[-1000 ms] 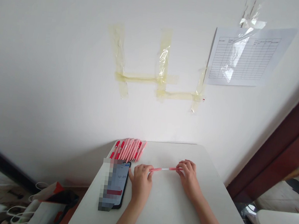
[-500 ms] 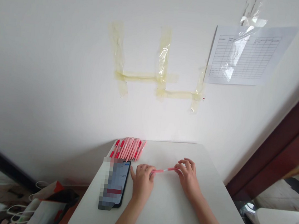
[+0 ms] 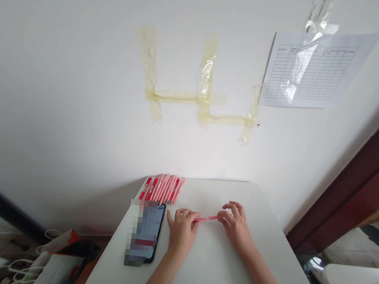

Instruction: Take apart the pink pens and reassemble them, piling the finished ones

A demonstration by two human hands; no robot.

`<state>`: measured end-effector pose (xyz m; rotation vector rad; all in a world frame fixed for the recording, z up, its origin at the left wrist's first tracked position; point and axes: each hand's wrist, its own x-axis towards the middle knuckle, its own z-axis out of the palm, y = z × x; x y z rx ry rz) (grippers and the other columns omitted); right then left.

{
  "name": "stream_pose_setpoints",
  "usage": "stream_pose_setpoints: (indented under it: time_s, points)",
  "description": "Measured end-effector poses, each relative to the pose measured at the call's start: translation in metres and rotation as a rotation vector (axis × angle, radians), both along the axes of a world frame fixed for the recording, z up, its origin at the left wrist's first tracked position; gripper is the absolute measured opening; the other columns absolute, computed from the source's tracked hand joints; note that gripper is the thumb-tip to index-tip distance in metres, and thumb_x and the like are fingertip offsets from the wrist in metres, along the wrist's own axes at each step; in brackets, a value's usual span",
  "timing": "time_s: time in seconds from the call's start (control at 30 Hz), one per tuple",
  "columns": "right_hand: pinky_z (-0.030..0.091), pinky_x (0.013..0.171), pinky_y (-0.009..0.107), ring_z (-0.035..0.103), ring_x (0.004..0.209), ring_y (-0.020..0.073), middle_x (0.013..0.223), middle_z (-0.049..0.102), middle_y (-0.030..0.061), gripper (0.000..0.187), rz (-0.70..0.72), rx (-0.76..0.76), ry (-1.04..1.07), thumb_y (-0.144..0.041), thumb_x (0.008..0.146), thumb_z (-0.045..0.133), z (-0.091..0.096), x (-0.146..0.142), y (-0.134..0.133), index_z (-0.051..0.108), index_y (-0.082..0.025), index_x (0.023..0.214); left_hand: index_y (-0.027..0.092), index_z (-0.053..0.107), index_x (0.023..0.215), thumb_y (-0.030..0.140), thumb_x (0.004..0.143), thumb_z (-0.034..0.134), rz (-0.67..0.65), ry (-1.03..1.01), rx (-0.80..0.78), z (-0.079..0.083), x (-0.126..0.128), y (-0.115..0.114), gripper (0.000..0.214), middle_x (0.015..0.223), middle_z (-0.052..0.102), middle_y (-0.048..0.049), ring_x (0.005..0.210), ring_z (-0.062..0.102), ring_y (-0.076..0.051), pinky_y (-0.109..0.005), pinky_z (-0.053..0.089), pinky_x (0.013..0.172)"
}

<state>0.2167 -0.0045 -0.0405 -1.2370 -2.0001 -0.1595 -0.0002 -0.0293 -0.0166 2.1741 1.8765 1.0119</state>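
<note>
My left hand [image 3: 182, 228] pinches one pink section of a pen [image 3: 201, 219] between thumb and fingers. From the other side, my right hand [image 3: 235, 227] grips a second pink pen section [image 3: 213, 217]. The two sections lie end to end just above the white table, with a narrow pale break between them; whether they touch there I cannot tell. Their outer ends are hidden by my fingers. Beyond my left hand, a row of pink and red pens [image 3: 165, 189] lies side by side at the table's back left corner.
A phone [image 3: 159, 234], partly blurred out, lies left of my left hand on the white table [image 3: 215, 272]. The wall behind carries yellowed tape [image 3: 177, 97] and a taped printed sheet [image 3: 308, 73]. Bags and cables [image 3: 55, 263] are on the floor at left.
The two pink sections have come closer together, and the white stretch between them has narrowed. My right hand has shifted slightly left; my left hand has barely moved.
</note>
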Motion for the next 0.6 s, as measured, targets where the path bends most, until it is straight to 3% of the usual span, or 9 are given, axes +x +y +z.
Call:
stream_pose_setpoints:
  time_s: [0.3,0.6]
  points:
    - [0.053,0.098,0.052,0.05,0.125,0.0294,0.115,0.062,0.0061,0.019,0.087,-0.032,-0.017,-0.016,0.091,0.064,0.0067,-0.0024,-0.0043,0.069,-0.032,0.099,0.038,0.075,0.101,0.029,0.082,0.071,-0.065,0.026,0.017,-0.0002,0.0013,-0.0005,0.022,0.097,0.073,0.0002,0.108,0.059,-0.024,-0.074,0.009,0.119]
    - [0.053,0.098,0.053,0.049,0.126,0.0305,0.116,0.061,0.0069,0.016,0.127,-0.062,-0.022,-0.018,0.094,0.062,0.0063,-0.0007,-0.0047,0.068,-0.031,0.101,0.035,0.076,0.084,0.031,0.085,0.068,-0.073,0.026,0.035,0.0033,0.0039,-0.0015,0.009,0.093,0.072,0.0006,0.106,0.06,-0.023,-0.073,0.009,0.119]
